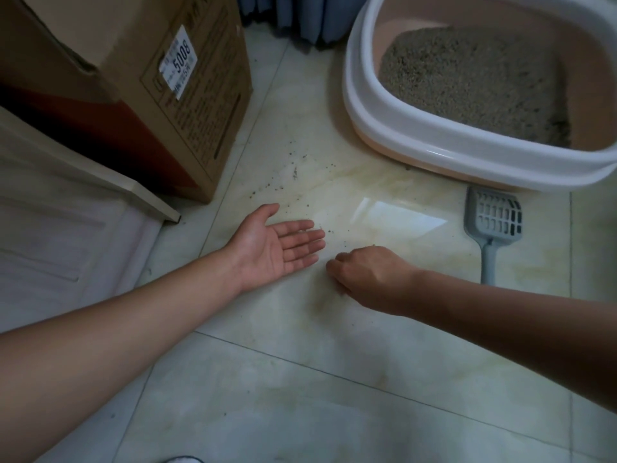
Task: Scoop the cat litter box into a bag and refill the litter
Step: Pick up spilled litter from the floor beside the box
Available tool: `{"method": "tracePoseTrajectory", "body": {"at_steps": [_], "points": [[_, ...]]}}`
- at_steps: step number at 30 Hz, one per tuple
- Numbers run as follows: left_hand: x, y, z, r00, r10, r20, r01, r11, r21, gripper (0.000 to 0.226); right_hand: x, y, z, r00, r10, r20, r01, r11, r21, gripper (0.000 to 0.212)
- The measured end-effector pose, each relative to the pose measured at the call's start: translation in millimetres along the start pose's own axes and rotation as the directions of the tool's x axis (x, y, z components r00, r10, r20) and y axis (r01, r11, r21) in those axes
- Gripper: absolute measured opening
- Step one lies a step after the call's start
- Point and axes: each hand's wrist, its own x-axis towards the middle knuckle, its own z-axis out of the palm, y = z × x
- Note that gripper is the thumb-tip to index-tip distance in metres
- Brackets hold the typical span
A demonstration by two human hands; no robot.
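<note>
The litter box (352,95) sits at the far right on the floor (300,379), white rim over a pink tub, and the grey litter (474,71) is heaped toward its right side. Just near of it lies the grey scoop (494,218), flat on the tiles, slotted head toward the box, handle pointing near. Stray grains (293,172) are scattered across the tile to the left of the box. Down at the middle, the left hand (273,243) lies palm up, fingers straight and together, holding nothing. The right hand (370,275) is just beside it, knuckles up, fingers curled down to the floor (fingertips hidden, so I cannot tell whether it pinches anything). Far left stands a cardboard box (133,78) with a white label.
</note>
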Motion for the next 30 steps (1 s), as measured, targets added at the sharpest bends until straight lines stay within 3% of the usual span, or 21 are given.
{"method": "tracePoseTrajectory", "body": {"at_steps": [6, 12, 16, 20, 25, 30], "points": [[-3, -4, 5, 1.0, -0.02, 0.0, 0.02, 0.999, -0.026, 0.06, -2, 0, -14, 0.98, 0.176, -0.097, -0.144, 0.951, 0.274, 0.014], [-4, -9, 19, 0.999, -0.033, 0.012, 0.032, 0.999, 0.043, 0.059, 13, -13, -48, 0.92, 0.243, -0.308, -0.082, 0.887, 0.454, 0.004], [-6, -8, 16, 0.997, -0.045, 0.069, 0.045, 0.999, 0.008, 0.053, 23, -24, -65, 0.902, 0.253, -0.349, -0.04, 0.855, 0.518, 0.013], [-5, -3, 3, 1.0, -0.017, 0.023, 0.018, 1.0, -0.016, 0.047, 30, -17, -64, 0.888, 0.251, -0.386, -0.016, 0.855, 0.519, 0.013], [-4, 17, -22, 0.997, 0.046, -0.062, -0.056, 0.983, -0.172, 0.041, 35, 12, -46, 0.852, 0.384, -0.357, -0.125, 0.81, 0.573, 0.01], [2, 47, -48, 0.983, 0.136, -0.121, -0.165, 0.949, -0.27, 0.039, 49, 35, -27, 0.879, 0.421, -0.224, -0.272, 0.829, 0.489, 0.013]]}}
